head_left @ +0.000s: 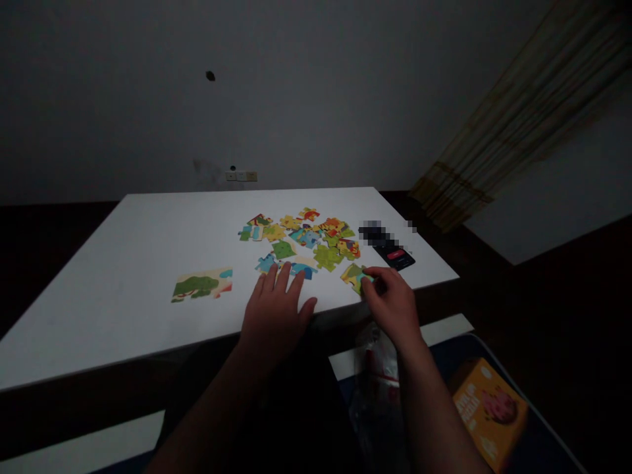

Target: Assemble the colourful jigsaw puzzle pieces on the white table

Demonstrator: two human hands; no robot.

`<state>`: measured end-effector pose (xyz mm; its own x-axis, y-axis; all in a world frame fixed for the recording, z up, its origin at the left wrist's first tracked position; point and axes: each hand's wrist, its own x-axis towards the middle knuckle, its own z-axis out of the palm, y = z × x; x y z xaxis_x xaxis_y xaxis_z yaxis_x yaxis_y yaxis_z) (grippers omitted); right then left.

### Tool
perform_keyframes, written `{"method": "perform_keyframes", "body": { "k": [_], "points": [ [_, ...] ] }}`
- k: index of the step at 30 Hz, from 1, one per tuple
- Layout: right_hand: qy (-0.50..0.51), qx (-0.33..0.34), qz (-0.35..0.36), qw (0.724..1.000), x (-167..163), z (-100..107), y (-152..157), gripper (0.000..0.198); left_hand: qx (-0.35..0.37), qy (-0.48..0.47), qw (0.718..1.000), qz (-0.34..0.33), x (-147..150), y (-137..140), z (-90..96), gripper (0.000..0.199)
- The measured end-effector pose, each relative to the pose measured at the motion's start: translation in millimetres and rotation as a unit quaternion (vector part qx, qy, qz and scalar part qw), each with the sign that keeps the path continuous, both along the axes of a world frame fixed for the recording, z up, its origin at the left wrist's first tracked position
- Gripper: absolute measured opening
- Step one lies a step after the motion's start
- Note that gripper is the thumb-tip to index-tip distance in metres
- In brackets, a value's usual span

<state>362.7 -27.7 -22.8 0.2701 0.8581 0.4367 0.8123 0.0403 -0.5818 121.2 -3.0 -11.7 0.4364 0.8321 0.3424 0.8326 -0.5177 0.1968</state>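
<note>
Fingers spread, my left hand point(279, 306) lies flat at the table's near side, its fingertips at a blue puzzle piece point(303, 268). My right hand point(392, 296) pinches a yellow and green puzzle piece point(351, 275) by its right side, close to the table edge. Beyond both hands lies a loose pile of several puzzle pieces point(328, 257) in green, yellow, blue and red; some overlap. Apart on the left is a joined strip of puzzle point(200, 284) with a green tree on a beige ground.
A dark phone point(395, 255) with a red button on its screen lies right of the pieces on the white table point(123, 263). Below the table at right are an orange puzzle box point(488, 411) and a clear plastic bag point(378, 388). A wall stands behind, a curtain point(484, 145) at right.
</note>
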Motion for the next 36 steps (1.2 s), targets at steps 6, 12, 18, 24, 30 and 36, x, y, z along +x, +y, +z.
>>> {"method": "perform_keyframes", "body": {
  "k": [6,12,18,24,30,36],
  "points": [
    [-0.11,-0.025,0.02,0.993,-3.9,8.9,9.4,0.022,-0.004,0.016,1.0,-0.013,3.4,11.6,1.5,0.046],
    [-0.199,-0.058,0.115,0.971,-36.5,29.2,44.2,0.035,-0.01,0.032,0.999,-0.032,3.2,7.6,0.7,0.049],
    [-0.291,-0.121,0.153,0.937,-46.6,40.6,66.4,0.036,-0.018,0.018,0.999,-0.023,-2.9,4.9,2.0,0.043],
    [-0.392,-0.118,0.19,0.892,-53.2,45.6,65.9,0.035,-0.019,-0.004,0.999,-0.035,-7.2,3.8,3.2,0.039],
    [-0.38,-0.089,0.178,0.903,-47.9,34.6,73.5,0.047,-0.007,-0.028,0.999,-0.033,-7.0,2.2,2.8,0.037],
    [-0.209,-0.046,0.09,0.973,-31.4,33.1,81.8,0.04,0.009,-0.045,0.999,-0.03,-8.6,1.4,1.5,0.036]
  ]
}}
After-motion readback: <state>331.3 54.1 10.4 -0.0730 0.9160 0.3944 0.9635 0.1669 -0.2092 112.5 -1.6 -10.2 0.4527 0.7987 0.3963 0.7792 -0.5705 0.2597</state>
